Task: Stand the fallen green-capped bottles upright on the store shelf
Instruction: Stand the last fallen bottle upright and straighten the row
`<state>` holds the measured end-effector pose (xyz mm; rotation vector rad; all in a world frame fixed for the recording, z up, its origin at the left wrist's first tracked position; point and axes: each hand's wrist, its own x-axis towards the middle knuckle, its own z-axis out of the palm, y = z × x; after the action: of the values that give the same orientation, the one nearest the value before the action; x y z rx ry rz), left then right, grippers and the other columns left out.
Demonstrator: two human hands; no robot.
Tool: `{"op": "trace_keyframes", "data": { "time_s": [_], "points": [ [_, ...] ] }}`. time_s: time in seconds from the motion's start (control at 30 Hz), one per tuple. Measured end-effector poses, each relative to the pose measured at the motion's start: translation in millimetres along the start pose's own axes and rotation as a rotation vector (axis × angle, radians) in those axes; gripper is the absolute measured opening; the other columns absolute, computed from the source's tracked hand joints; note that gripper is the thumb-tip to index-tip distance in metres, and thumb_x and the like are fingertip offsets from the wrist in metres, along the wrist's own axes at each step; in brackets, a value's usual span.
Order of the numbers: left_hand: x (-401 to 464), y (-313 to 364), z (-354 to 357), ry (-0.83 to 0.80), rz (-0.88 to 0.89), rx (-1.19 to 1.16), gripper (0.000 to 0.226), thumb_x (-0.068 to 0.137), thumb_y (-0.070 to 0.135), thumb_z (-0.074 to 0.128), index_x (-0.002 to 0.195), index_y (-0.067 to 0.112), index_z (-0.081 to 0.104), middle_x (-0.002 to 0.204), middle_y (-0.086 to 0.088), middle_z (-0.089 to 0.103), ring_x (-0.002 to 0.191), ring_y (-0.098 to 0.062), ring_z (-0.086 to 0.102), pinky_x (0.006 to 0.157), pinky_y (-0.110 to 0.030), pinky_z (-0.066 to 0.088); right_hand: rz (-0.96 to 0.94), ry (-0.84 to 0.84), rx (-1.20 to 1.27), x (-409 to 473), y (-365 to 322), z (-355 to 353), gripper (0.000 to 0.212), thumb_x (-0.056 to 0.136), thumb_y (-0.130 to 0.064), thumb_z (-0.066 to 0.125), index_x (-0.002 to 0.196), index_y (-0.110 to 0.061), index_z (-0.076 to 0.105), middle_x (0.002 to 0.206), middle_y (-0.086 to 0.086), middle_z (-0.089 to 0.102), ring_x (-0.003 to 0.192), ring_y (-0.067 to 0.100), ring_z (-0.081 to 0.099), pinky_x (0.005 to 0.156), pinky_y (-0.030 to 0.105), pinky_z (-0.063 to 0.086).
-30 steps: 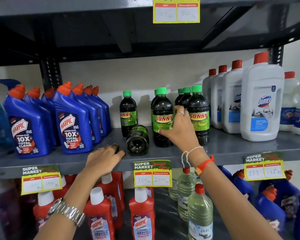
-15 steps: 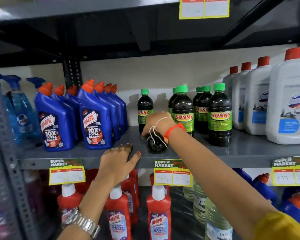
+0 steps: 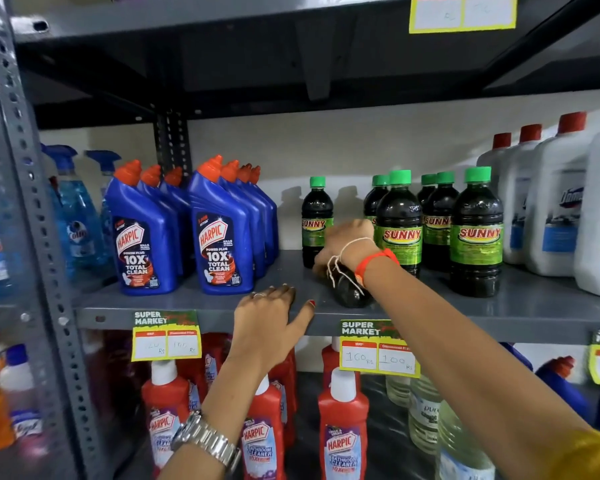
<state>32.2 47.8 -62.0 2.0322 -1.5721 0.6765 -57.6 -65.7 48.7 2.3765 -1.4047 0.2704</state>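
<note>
Fallen bottle (image 3: 349,289) lies on its side on the grey shelf (image 3: 499,306), base toward the front edge, neck pointing back and hidden under the right hand (image 3: 347,245). It sits near the front edge, about mid-length of the shelf, between the lone upright Sunny bottle (image 3: 316,221) and the front Sunny bottle (image 3: 399,220) of the next row.

Right arm reaches in from the lower right corner of view, forearm stretched diagonally across the shelf's front edge, wrist bent down over the fallen bottle. Red band and white thread on that wrist hang over the bottle's body. Hand covers the bottle's upper end; fingers curl down and away from the camera, so I can't tell whether they actually grip it.

Left hand (image 3: 274,320) rests palm-down on the shelf's front edge, left of the fallen bottle and not touching it. Fingers flat and together on the shelf top, thumb (image 3: 305,315) splayed right along the edge, holding nothing. Metal watch (image 3: 205,438) on that wrist.

Other Sunny bottles stand upright in rows toward the shelf's right half. Blue Harpic bottles (image 3: 222,233) stand on the left half, white jugs (image 3: 555,209) at the right end. Price tag (image 3: 378,351) hangs off the front edge just below the fallen bottle.
</note>
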Motion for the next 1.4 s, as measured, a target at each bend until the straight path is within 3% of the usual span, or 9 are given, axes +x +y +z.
{"op": "trace_keyframes", "data": {
  "time_s": [0.23,0.4,0.53,0.67,0.83,0.97,1.2,1.3,1.4],
  "points": [
    [1.1,-1.4,3.2,-0.009,-0.016,0.007,0.078,0.076,0.064,0.012,0.118,0.019,0.061,0.123,-0.001,0.066,0.108,-0.018,0.061,0.089,-0.034,0.045,0.088,0.503,0.468,-13.4,19.9,-4.9,0.069,0.052,-0.056,0.073,0.105,-0.015,0.053,0.086,0.009,0.066,0.084,0.033,0.063,0.061,0.030,0.037],
    [0.9,-1.0,4.2,0.001,-0.016,0.001,0.074,0.078,0.062,0.016,0.118,0.019,0.061,0.125,0.000,0.065,0.111,-0.017,0.061,0.091,-0.033,0.045,0.014,0.650,1.035,-16.7,23.1,-3.5,0.071,0.049,-0.037,0.077,0.109,-0.030,0.040,0.071,-0.011,0.054,0.067,0.014,0.053,0.064,0.026,0.040],
    [0.7,-1.0,5.4,0.007,-0.018,0.011,0.073,0.079,0.062,0.017,0.120,0.020,0.060,0.129,0.001,0.063,0.118,-0.016,0.057,0.093,-0.032,0.044,-0.046,0.551,1.305,-12.5,20.2,12.2,0.073,0.049,-0.028,0.083,0.107,-0.033,0.040,0.080,-0.017,0.055,0.072,-0.005,0.051,0.061,0.014,0.039],
    [1.0,-1.3,6.1,0.008,-0.019,0.012,0.075,0.078,0.062,0.016,0.121,0.019,0.060,0.129,0.000,0.063,0.118,-0.016,0.057,0.094,-0.031,0.042,-0.132,0.454,1.367,-8.1,15.6,28.7,0.073,0.053,-0.025,0.082,0.112,-0.035,0.040,0.093,-0.016,0.059,0.089,0.005,0.057,0.079,0.021,0.043],
    [0.8,-0.5,5.4,0.010,-0.028,0.019,0.075,0.078,0.063,0.016,0.120,0.020,0.060,0.129,0.001,0.062,0.118,-0.016,0.057,0.093,-0.031,0.041,-0.168,0.418,1.356,-11.3,15.2,31.7,0.081,0.057,-0.028,0.082,0.123,-0.031,0.034,0.097,-0.023,0.050,0.093,0.003,0.052,0.077,0.013,0.036],
    [0.1,0.5,4.6,0.008,-0.032,0.013,0.076,0.077,0.062,0.015,0.119,0.019,0.061,0.127,-0.001,0.063,0.116,-0.018,0.058,0.092,-0.032,0.042,-0.029,0.471,1.001,-19.4,5.8,39.8,0.114,0.047,-0.055,0.081,0.134,-0.008,0.025,0.128,0.014,0.044,0.123,0.029,0.041,0.100,0.037,0.038],
    [0.2,0.7,3.9,-0.014,-0.044,-0.004,0.066,0.081,0.059,0.025,0.123,0.020,0.058,0.133,0.001,0.059,0.121,-0.016,0.054,0.096,-0.032,0.039,-0.010,0.206,1.399,-7.3,13.8,45.0,0.074,0.057,-0.016,0.084,0.108,-0.015,0.031,0.088,-0.008,0.053,0.083,0.010,0.054,0.075,0.024,0.047],
    [0.2,0.7,3.3,-0.028,-0.041,-0.002,0.069,0.080,0.060,0.023,0.126,0.020,0.055,0.136,0.001,0.056,0.124,-0.016,0.051,0.099,-0.032,0.038,-0.072,0.014,1.720,-3.1,20.1,50.4,0.073,0.067,0.010,0.069,0.126,-0.003,0.029,0.088,0.001,0.060,0.077,0.012,0.059,0.066,0.021,0.051],
    [0.7,0.5,2.5,-0.033,-0.043,-0.003,0.069,0.080,0.060,0.023,0.127,0.020,0.055,0.137,0.001,0.056,0.124,-0.015,0.051,0.099,-0.032,0.037,-0.107,-0.044,1.686,-3.6,20.7,47.7,0.073,0.069,0.004,0.070,0.129,-0.003,0.029,0.090,0.002,0.061,0.078,0.013,0.060,0.069,0.024,0.050]
  ]
}}
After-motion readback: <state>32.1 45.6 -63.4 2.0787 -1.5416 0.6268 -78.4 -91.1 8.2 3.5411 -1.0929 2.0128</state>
